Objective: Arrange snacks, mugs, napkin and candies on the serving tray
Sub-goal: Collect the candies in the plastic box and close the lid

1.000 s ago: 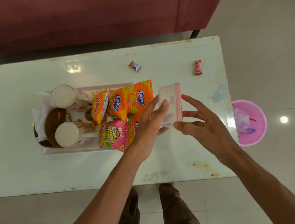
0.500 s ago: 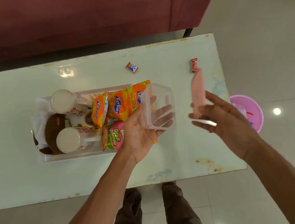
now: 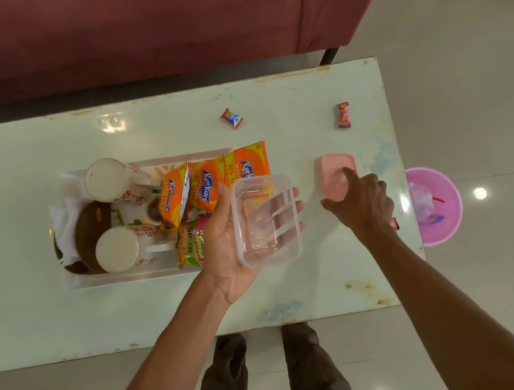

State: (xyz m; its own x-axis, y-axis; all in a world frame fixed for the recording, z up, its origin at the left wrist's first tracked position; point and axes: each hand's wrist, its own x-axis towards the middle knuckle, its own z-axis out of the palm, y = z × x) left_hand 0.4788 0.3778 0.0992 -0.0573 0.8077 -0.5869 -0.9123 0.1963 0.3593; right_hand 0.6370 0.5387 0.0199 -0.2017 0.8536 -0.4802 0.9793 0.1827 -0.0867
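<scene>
My left hand (image 3: 224, 238) holds a clear plastic container (image 3: 265, 223), open and empty, above the right end of the white serving tray (image 3: 104, 281). My right hand (image 3: 362, 203) rests its fingertips on the container's pink lid (image 3: 332, 173), which lies flat on the table. The tray carries two upturned white mugs (image 3: 109, 180) (image 3: 119, 250), a white napkin (image 3: 62, 225), a brown bowl (image 3: 91, 237) and several orange and pink snack packets (image 3: 204, 184). Two wrapped candies (image 3: 231, 118) (image 3: 343, 115) lie on the table beyond the tray. A third candy (image 3: 395, 224) peeks out behind my right wrist.
The pale glass table (image 3: 25, 315) ends just right of the lid. A pink bucket (image 3: 433, 205) stands on the floor past that edge. A dark red sofa (image 3: 140, 16) runs along the far side. My legs (image 3: 266, 374) are at the near edge.
My right hand pulled the pink lid off the container, carried it right and set it flat on the table. My left hand turned the open container level in its palm.
</scene>
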